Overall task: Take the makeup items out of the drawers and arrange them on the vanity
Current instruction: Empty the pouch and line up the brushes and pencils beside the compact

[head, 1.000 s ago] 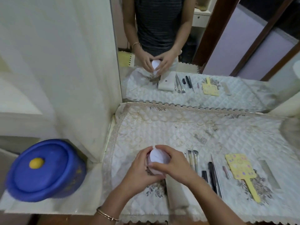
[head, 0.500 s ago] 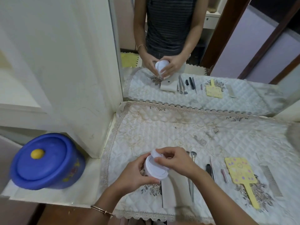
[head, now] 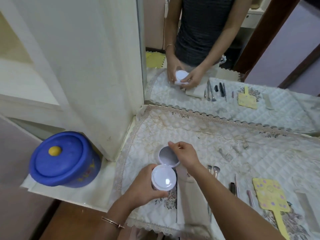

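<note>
White compact (head: 163,181) (hinged open) gripped by left hand (head: 144,187) and right hand (head: 186,156).

A thin rose-gold bangle (head: 112,222) circles the wrist behind the left grip (head: 145,187), both forearms are bare, and the mirror (head: 277,66) reflects a dark, finely striped sleeveless top (head: 199,28) with the same bangle on the reflected wrist.

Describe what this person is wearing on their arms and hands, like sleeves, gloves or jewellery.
No gloves on the left hand or the right hand. Both forearms are uncovered, with no sleeve in view. A thin gold-toned bangle circles the left wrist. The right wrist shows no watch or band. Whether any rings are worn is too small to tell.
</note>
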Tool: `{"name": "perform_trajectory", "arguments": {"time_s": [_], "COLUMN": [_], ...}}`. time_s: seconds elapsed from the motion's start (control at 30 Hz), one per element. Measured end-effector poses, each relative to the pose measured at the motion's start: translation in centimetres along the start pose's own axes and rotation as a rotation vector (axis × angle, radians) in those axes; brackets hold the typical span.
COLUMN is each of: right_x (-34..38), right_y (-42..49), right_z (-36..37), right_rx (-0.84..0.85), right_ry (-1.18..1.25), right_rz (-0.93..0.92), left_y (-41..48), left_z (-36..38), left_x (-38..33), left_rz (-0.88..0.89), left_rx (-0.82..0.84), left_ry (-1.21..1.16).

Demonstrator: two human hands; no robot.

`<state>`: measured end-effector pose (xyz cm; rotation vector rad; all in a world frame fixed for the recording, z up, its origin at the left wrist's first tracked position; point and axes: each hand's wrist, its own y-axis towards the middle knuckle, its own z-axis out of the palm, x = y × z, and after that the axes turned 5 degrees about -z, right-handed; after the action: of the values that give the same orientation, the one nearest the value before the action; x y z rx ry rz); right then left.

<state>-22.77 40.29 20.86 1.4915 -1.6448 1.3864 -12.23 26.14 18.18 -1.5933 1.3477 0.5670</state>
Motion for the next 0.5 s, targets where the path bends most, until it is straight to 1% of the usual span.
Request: {"name": "perform_trajectory", "arguments": {"time_s": [0.1,0.17,0.2,0.27,0.37,0.4,0.43,0.5], "right_x": [0.4,0.2,0.0,-0.7,-3.0,-4.0,-5.1,-6.5], "right_y": [0.5,0.5,0.4,0.0,-1.7,-2.6,-3.7,-5.8], "right_z": [1.2,1.3,1.2,0.3,-2.0,-2.7,-3.1,-3.2], "right_rx": [0.126,0.187,0.183,0.075,-0.200,-0.247,-0.259,-0.223], "right_ry": [-0.060,-0.075,-0.077,-0.095,-0.162,-0.203,-0.253,-0.393], "right_rz": [-0.053,-0.065,-0.065,-0.080,-0.076,-0.049,-0.027,-0.029], "left_y": [0.7,1.0,1.1,1.1,1.0,1.0,1.0,1.2], "left_z": [1.0,1.8,2.1,2.6,2.7,2.7,2.6,2.7], "left_x": [1.8,2.4,2.7,3.1,3.4,3.3,3.1,3.2], "left_rz": [0.028,0.028,0.028,0.059,0.078,0.068,0.058,0.111], "left_rx": [-0.162,-0.213,-0.230,-0.255,-0.247,-0.226,-0.199,-0.194], "left_ry": [0.212,0.314,0.349,0.393,0.417,0.412,0.411,0.458]}}
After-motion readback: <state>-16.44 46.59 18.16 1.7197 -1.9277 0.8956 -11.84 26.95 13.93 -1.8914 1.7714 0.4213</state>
